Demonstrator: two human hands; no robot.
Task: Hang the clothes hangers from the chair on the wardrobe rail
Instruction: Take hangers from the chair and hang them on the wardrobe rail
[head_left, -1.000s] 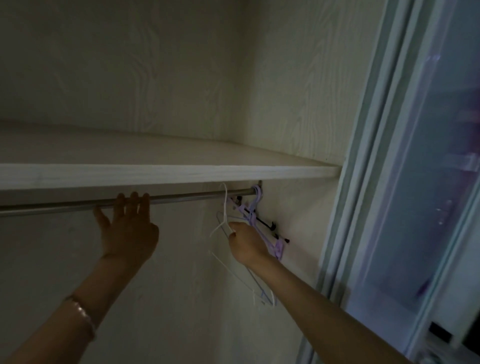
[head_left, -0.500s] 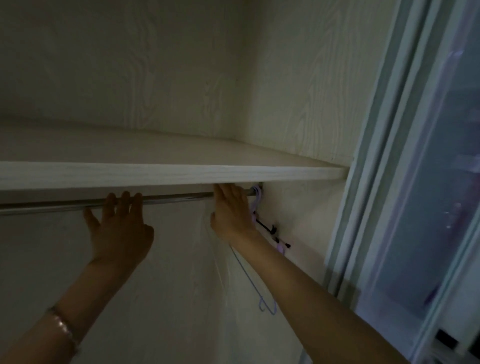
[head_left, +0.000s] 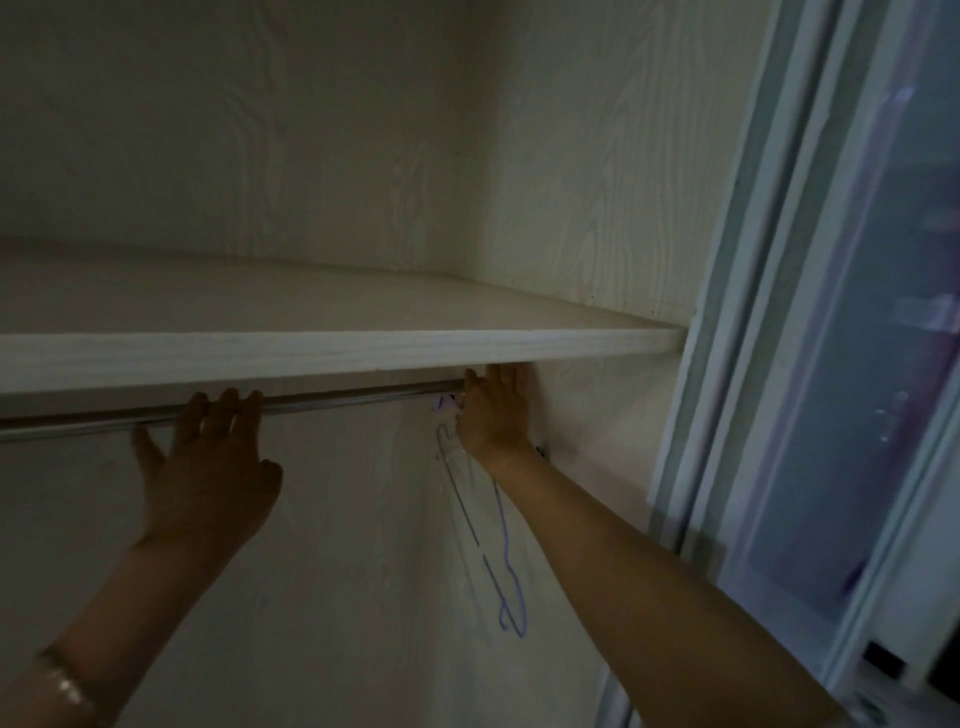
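Head view, general: a dim shot looking up into the wardrobe. The shelf (head_left: 337, 353) ran across the middle of the frame and the rail (head_left: 353, 397) was tucked just under it.
Left hand: the left hand (head_left: 208, 467) sat centre-left with fingers (head_left: 228, 410) straight and spread. The tips rested against the rail and gripped nothing. There was a bracelet (head_left: 62, 680) on that wrist, down in the lower left corner.
Right hand: the right hand (head_left: 493, 415) was up at the right end of the rail with its back to the camera. The fingertips were lost under the shelf edge, so I couldn't tell if it was pinching a hook or just pushing.
Task stuff: a blue wire hanger (head_left: 505, 551) trailed down from under the right hand toward bottom centre. A pale see-through hanger (head_left: 457, 488) was just beside it, and a bit of purple hanger (head_left: 441, 402) showed up at the rail. Whether each hook was actually over the rail was hidden.
Chair: not in frame.
Step, my guess: seating hooks at the rail's right end.
What could go wrong: a hook only half over the rail would slip off once the hand let go. The gap between shelf and rail looked tight, so it was basically done by feel. Those thin ones were bunched together too, so pulling away could snag one and drag its neighbour down.
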